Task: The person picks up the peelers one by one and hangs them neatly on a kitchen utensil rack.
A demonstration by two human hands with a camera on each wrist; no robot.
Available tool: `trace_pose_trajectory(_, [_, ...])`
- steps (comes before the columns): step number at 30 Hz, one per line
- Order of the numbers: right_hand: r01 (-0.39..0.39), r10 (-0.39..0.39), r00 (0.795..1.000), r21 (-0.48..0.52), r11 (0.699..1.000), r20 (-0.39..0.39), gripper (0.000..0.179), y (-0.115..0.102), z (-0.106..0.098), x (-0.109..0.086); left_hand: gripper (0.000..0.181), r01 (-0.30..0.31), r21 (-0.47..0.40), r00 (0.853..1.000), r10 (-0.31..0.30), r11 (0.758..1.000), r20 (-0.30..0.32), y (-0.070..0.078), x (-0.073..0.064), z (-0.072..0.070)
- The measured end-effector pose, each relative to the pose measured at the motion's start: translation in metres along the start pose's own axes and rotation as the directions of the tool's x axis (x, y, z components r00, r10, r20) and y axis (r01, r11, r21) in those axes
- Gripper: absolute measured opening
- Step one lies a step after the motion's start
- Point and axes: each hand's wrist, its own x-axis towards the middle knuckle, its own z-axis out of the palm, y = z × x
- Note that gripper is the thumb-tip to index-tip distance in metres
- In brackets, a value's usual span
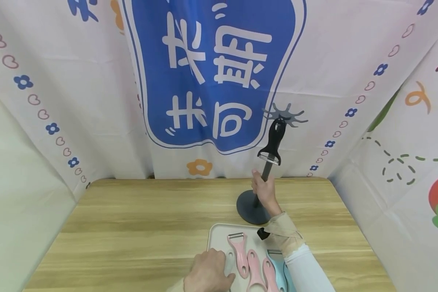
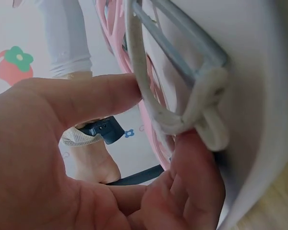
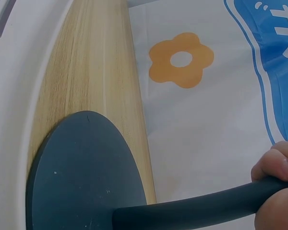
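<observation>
My right hand grips the dark upright pole of a utensil stand, whose round base rests on the table. From the stand's hooked top hangs a black peeler. Over the tray, my left hand pinches a whitish peeler between thumb and fingertips. In the left wrist view its metal blade lies close to the tray surface; in the head view part of its pale handle shows beside the hand.
Several peelers lie on the tray, among them a pink peeler and a light blue peeler, partly behind the right forearm. A printed cloth hangs behind the wooden table. A black wrist camera sits at the right wrist.
</observation>
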Motion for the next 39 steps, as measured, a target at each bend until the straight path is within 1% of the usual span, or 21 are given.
trace_pose_trajectory(3, [0.0,0.0,1.0,-0.005,1.0,0.005,0.058,0.0,0.0,-0.001,0.045,0.011,0.014,1.0,-0.011,1.0,0.001,0.0,-0.001,0.0])
trace_pose_trajectory(7, [0.01,-0.01,1.0,0.002,1.0,0.006,0.06,0.001,0.0,-0.001,0.039,0.011,-0.014,1.0,-0.011,1.0,-0.011,-0.001,-0.002,-0.001])
trace_pose_trajectory(10, [0.01,-0.011,1.0,0.015,1.0,0.014,0.061,0.0,-0.001,0.0,0.038,0.017,-0.042,1.0,-0.017,0.999,0.011,-0.001,-0.003,-0.005])
trace_pose_trajectory(12, [0.005,-0.005,1.0,0.018,1.0,0.014,0.06,0.0,-0.003,0.0,0.038,0.016,-0.077,0.999,-0.013,0.997,0.045,-0.002,-0.002,-0.01])
trace_pose_trajectory(14, [0.004,-0.005,1.0,0.012,1.0,0.008,0.059,0.0,-0.004,0.001,0.038,-0.001,-0.111,0.998,0.009,0.994,0.069,-0.004,-0.002,-0.016])
trace_pose_trajectory(16, [0.001,-0.001,1.0,0.0,1.0,0.0,0.059,0.0,-0.005,0.001,0.035,-0.03,-0.163,0.996,0.043,0.986,0.082,-0.008,0.0,-0.024])
trace_pose_trajectory(21, [-0.003,0.003,1.0,-0.023,1.0,0.009,0.059,0.002,-0.004,0.001,0.026,-0.086,-0.284,0.99,0.115,0.955,0.086,-0.018,0.004,-0.043])
trace_pose_trajectory(24, [0.006,-0.006,1.0,-0.019,1.0,0.017,0.06,0.002,-0.004,0.002,0.024,-0.12,-0.309,0.988,0.146,0.943,0.06,-0.019,0.009,-0.05])
trace_pose_trajectory(28, [0.02,-0.019,1.0,-0.004,1.0,0.022,0.059,0.003,-0.003,0.002,0.024,-0.153,-0.334,0.986,0.166,0.93,0.011,-0.016,0.014,-0.059])
trace_pose_trajectory(31, [0.03,-0.03,0.999,0.004,1.0,0.024,0.059,0.003,-0.002,0.002,0.019,-0.166,-0.385,0.985,0.175,0.908,-0.011,-0.012,0.019,-0.07])
trace_pose_trajectory(34, [0.035,-0.035,0.999,-0.001,0.999,0.025,0.058,0.003,-0.002,0.003,0.015,-0.215,-0.4,0.976,0.204,0.891,-0.07,-0.008,0.025,-0.082])
trace_pose_trajectory(36, [0.034,-0.034,0.999,-0.002,0.999,0.027,0.057,0.003,-0.002,0.003,0.014,-0.26,-0.387,0.965,0.228,0.884,-0.128,-0.005,0.03,-0.092])
trace_pose_trajectory(37, [0.031,-0.031,0.999,-0.003,1.0,0.028,0.057,0.003,-0.003,0.003,0.015,-0.288,-0.365,0.956,0.241,0.885,-0.169,-0.003,0.033,-0.096])
trace_pose_trajectory(39, [0.023,-0.023,0.999,0.002,1.0,0.032,0.058,0.003,-0.004,0.002,0.015,-0.338,-0.333,0.932,0.265,0.88,-0.247,0.0,0.038,-0.104])
